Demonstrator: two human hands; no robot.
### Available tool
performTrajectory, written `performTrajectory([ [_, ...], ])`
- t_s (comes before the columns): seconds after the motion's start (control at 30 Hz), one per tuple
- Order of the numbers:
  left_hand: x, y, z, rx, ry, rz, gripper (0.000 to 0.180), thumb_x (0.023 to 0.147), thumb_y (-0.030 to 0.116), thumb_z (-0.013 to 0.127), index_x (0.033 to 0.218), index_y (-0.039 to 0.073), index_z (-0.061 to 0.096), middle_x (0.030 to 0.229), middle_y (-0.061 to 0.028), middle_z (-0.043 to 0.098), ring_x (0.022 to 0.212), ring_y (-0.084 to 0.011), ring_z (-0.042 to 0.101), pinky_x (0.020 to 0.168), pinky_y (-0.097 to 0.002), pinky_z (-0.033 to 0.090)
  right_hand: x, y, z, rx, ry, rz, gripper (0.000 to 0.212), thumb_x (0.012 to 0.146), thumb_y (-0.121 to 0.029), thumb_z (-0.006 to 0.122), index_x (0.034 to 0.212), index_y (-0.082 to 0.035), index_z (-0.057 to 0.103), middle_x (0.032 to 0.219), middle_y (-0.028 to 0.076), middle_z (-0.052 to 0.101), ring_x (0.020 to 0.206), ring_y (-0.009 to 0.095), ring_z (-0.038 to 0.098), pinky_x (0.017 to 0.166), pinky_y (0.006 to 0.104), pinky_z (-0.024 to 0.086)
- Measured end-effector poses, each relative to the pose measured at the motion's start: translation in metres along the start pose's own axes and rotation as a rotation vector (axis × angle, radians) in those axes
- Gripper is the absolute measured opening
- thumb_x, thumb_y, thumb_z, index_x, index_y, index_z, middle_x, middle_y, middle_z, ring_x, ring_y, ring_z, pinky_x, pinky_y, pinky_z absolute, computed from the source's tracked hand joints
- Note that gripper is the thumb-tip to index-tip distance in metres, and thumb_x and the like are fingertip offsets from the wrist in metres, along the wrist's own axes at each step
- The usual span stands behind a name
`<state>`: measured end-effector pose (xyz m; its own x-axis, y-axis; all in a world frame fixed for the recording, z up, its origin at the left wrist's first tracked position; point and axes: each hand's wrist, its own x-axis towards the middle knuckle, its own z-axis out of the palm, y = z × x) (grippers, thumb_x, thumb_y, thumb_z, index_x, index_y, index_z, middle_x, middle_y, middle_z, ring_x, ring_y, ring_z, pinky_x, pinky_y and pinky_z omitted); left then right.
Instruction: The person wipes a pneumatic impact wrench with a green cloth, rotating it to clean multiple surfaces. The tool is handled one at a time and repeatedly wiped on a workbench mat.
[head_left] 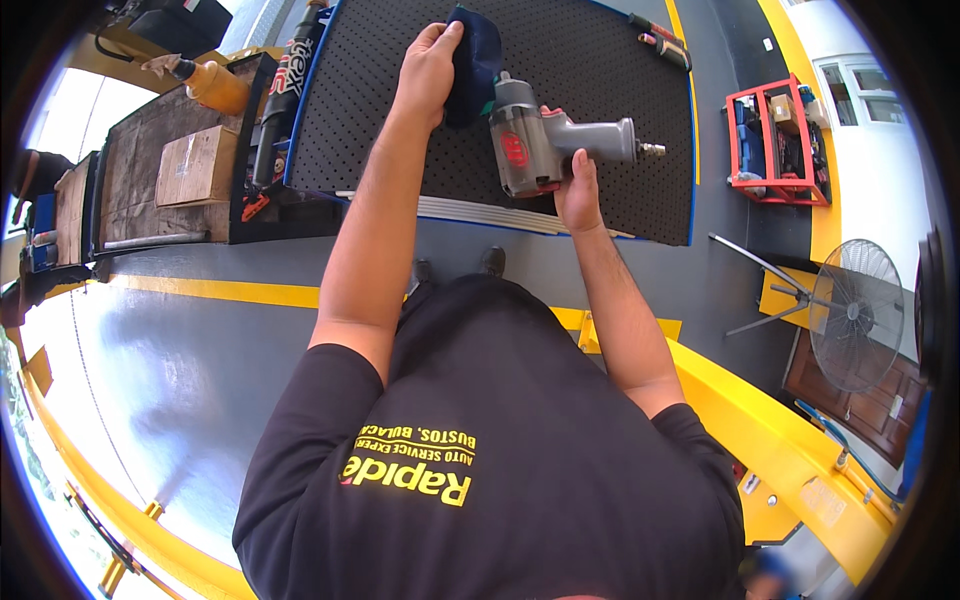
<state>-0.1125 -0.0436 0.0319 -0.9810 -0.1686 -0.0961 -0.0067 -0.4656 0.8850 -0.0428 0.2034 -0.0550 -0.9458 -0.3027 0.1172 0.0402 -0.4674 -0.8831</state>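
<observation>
A grey air impact wrench (520, 140) with a red patch on its side rests in my right hand (577, 190), whose fingers wrap around it near the handle's base. Its handle points right and ends in a metal air fitting; the anvil end points up and away. My left hand (430, 70) pinches a dark blue cloth (473, 65) that hangs just left of the wrench's nose. Whether the cloth touches the wrench I cannot tell. Both hands are above a black perforated tabletop (390, 150) with a blue edge.
Left of the tabletop, a dark bench (130, 175) bears a cardboard box (197, 167) and an orange spray bottle (215, 85). Cylindrical tools (660, 42) lie at the tabletop's far right corner. A red rack (775, 140), a standing fan (855, 312) and a yellow beam (760, 420) are to the right.
</observation>
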Motion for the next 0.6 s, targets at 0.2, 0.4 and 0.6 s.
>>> performTrajectory([
  [0.2, -0.133, -0.065, 0.044, 1.289, -0.235, 0.609, 0.051, 0.109, 0.037, 0.049, 0.153, 0.011, 0.052, 0.164, -0.0157, 0.036, 0.160, -0.0344, 0.018, 0.129, -0.0555, 0.015, -0.007, 0.007, -0.013, 0.101, -0.018, 0.108, 0.071, 0.109, -0.047, 0.049, 0.158, 0.002, 0.035, 0.154, 0.016, 0.049, 0.141, 0.025, 0.051, 0.120, 0.0407, 0.038],
  [0.4, -0.118, -0.057, 0.030, 1.304, -0.390, 0.550, 0.057, 0.108, 0.040, 0.045, 0.157, 0.013, 0.047, 0.170, -0.0106, 0.030, 0.162, -0.0326, 0.013, 0.130, -0.0563, 0.010, -0.008, 0.003, -0.008, 0.022, 0.007, 0.038, 0.065, 0.109, -0.042, 0.052, 0.156, 0.000, 0.038, 0.153, 0.012, 0.049, 0.143, 0.023, 0.047, 0.121, 0.0404, 0.035],
  [0.6, -0.049, -0.056, 0.042, 1.531, -0.349, 0.510, 0.050, 0.098, 0.028, 0.050, 0.143, 0.006, 0.060, 0.156, -0.0147, 0.049, 0.157, -0.0357, 0.027, 0.128, -0.0575, 0.019, -0.005, 0.005, -0.006, 0.044, 0.109, 0.076, 0.051, 0.110, -0.036, 0.051, 0.150, -0.005, 0.044, 0.146, 0.007, 0.054, 0.138, 0.019, 0.050, 0.118, 0.0395, 0.037],
])
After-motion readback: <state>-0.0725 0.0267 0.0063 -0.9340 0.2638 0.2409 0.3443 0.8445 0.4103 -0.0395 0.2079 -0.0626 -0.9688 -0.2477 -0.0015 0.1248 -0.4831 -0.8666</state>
